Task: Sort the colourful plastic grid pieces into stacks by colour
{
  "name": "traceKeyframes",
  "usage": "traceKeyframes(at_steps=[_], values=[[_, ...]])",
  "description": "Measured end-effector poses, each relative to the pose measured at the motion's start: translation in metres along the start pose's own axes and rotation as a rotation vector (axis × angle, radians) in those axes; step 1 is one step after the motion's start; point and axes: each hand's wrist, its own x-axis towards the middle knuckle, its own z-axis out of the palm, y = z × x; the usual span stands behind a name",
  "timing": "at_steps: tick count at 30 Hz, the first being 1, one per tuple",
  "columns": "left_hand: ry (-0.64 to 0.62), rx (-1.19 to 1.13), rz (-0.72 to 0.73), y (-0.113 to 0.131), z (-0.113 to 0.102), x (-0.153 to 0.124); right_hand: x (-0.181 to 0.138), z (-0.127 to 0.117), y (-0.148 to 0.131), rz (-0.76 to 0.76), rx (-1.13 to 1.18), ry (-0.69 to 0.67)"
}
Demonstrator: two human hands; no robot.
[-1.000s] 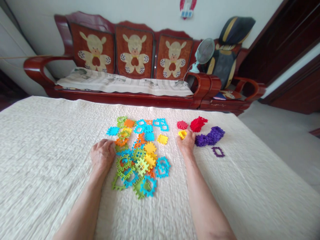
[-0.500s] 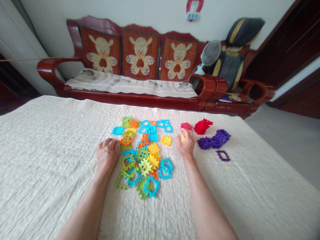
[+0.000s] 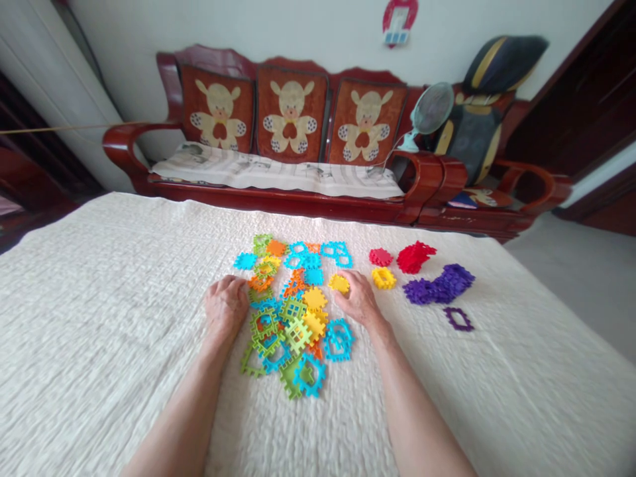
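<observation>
A heap of flat interlocking plastic tiles (image 3: pixel 291 318) in blue, green, yellow and orange lies on a cream quilted cover (image 3: pixel 99 298). My left hand (image 3: pixel 226 305) rests curled at the heap's left edge, touching green and orange tiles. My right hand (image 3: pixel 356 299) is at the heap's right side, its fingertips pinched on a yellow tile (image 3: pixel 339 283). To the right lie a second yellow tile (image 3: pixel 383 278), a lone red tile (image 3: pixel 380 257), a red pile (image 3: pixel 415 256), a purple pile (image 3: pixel 440 285) and a single purple frame tile (image 3: pixel 458 319).
A dark red wooden bench (image 3: pixel 298 199) with three bear-print cushions stands beyond the cover's far edge. A small fan (image 3: pixel 430 112) and a dark cushioned object (image 3: pixel 477 119) sit at its right end. Grey floor shows at the far right.
My right hand left a yellow tile beside the red ones and moved left to another yellow tile at the heap. The camera shifted, sliding the scene rightward. My left hand stayed put.
</observation>
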Motion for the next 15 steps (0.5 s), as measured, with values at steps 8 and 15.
traceKeyframes(at_steps=[8,15], values=[[0.001,0.009,-0.012,0.0016,-0.0002,0.0006,0.0025,0.0012,0.0003,0.022,0.051,-0.024],[0.024,0.007,0.007,-0.0016,0.0034,0.0007,0.0032,-0.001,-0.0018,0.023,0.132,-0.036]])
